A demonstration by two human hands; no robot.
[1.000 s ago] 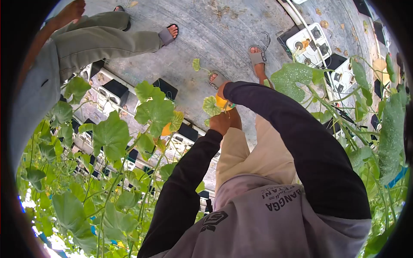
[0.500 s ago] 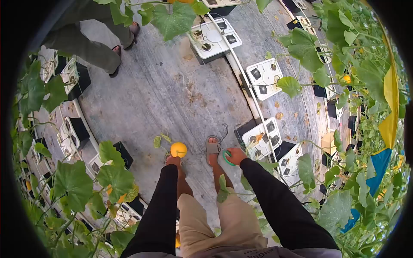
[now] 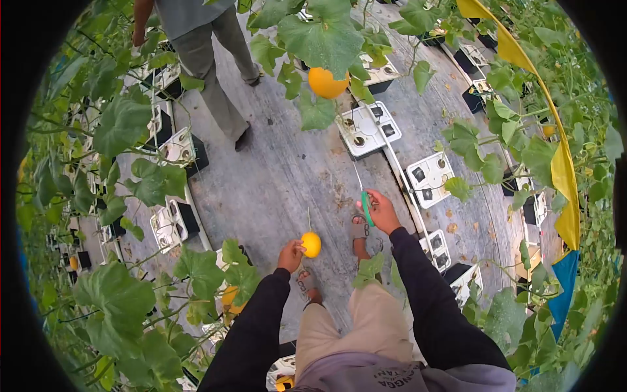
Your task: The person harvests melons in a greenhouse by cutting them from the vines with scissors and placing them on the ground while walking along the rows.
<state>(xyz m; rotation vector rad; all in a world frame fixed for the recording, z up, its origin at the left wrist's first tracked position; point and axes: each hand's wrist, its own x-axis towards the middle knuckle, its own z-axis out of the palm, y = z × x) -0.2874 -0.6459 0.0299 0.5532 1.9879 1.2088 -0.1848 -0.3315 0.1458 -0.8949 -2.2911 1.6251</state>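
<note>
My left hand [image 3: 291,254] is closed on a round yellow melon [image 3: 311,245], gripping its left side. A thin bare stem [image 3: 309,219] stands up from the fruit. In my right hand [image 3: 383,212] is a pair of scissors with green handles [image 3: 366,208]. Their narrow blades point away from me, up the view. The scissors are to the right of the melon and apart from it. Both hands are above the aisle floor, in front of my legs.
Another yellow melon [image 3: 328,83] hangs under leaves ahead. White-lidded planter boxes [image 3: 367,129] and a white pipe [image 3: 398,171] line the aisle. A person in grey trousers [image 3: 212,78] is ahead on the left. Yellow cloth [image 3: 565,173] hangs at the right.
The view has shifted forward. My left hand has raised the melon, and the leaves seen by its stem are gone. My right hand has moved up and forward with the scissors, whose blades now show.
</note>
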